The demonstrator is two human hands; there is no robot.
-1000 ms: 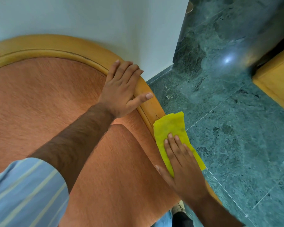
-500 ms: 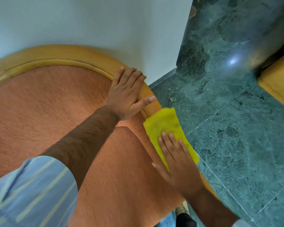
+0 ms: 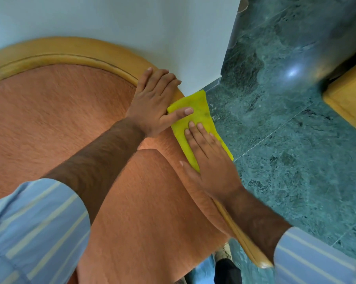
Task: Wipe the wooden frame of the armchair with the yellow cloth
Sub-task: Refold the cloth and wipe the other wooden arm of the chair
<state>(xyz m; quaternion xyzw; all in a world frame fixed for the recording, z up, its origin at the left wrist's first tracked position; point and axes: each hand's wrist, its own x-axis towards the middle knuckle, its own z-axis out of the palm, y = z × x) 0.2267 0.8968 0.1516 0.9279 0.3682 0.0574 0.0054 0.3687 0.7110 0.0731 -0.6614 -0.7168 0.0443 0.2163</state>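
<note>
The armchair has a curved light wooden frame (image 3: 74,51) around orange upholstery (image 3: 50,111). A folded yellow cloth (image 3: 195,111) lies on the frame's right side. My right hand (image 3: 212,160) presses flat on the cloth, fingers together, holding it against the wood. My left hand (image 3: 154,101) rests flat on the frame just above the cloth, and its thumb lies over the cloth's upper edge. The frame continues down to the lower right (image 3: 246,249), partly hidden by my right forearm.
A white wall (image 3: 132,23) stands right behind the chair back. Green marble floor (image 3: 285,150) fills the right side. A yellow wooden piece of furniture (image 3: 351,101) stands at the right edge. A shoe (image 3: 224,253) shows below the chair.
My right hand has slid the yellow cloth up along the frame until it meets my left hand's thumb. The left hand has stayed on the frame.
</note>
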